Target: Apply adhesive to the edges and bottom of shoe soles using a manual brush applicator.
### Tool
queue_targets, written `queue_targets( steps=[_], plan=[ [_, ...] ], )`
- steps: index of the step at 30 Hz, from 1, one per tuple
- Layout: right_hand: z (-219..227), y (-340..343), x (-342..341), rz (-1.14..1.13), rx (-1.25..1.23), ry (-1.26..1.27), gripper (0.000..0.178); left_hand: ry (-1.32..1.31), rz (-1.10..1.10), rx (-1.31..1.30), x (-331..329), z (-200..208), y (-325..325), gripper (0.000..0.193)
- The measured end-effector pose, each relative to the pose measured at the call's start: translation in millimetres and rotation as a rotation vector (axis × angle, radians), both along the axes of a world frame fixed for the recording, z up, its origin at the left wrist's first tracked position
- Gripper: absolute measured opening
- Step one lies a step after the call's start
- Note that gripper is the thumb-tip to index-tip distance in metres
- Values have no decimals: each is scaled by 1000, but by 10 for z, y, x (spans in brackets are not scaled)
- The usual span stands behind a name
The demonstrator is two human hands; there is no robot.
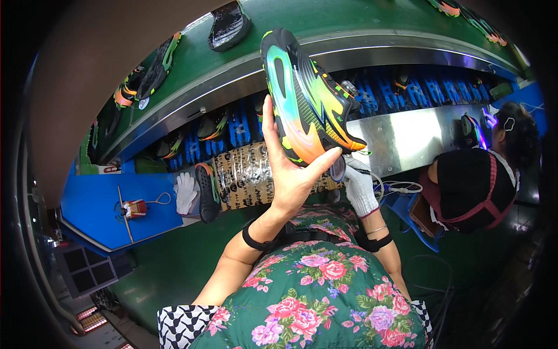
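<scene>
The bare left hand (290, 174) is raised palm-up at the centre of the view, fingers and thumb closed round the lower side of a rainbow-coloured shoe (305, 96), which tilts up toward 12 o'clock. The right hand (359, 185), in a white glove, sits just beside it at 3 o'clock, curled round a small dark tool (339, 167) that touches the shoe's heel end. Behind the shoe a green conveyor belt (349, 17) carries a black sole (228, 24) at 11 o'clock. At 9 o'clock a spare white glove (186, 192) lies on the blue counter (93, 200). Another person (474, 183) sits at 3 o'clock, well apart.
</scene>
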State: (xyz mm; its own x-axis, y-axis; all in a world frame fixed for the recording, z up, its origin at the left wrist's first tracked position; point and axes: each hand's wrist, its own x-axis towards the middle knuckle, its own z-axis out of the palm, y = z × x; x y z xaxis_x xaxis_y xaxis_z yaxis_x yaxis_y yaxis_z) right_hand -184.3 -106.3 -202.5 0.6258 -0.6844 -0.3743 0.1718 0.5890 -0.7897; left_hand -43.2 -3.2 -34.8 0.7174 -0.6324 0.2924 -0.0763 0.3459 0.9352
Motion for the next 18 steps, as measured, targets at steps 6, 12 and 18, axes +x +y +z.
queue_targets(
  steps=[6,12,18],
  plan=[
    [-3,-23,-14,23,-34,25,17,9,12,23,34,-46,-42,119],
    [110,-15,33,-30,25,55,17,79,0,17,59,-30,-76,123],
    [-1,-58,33,-10,-8,10,17,124,-9,-22,38,-38,-126,124]
  ],
)
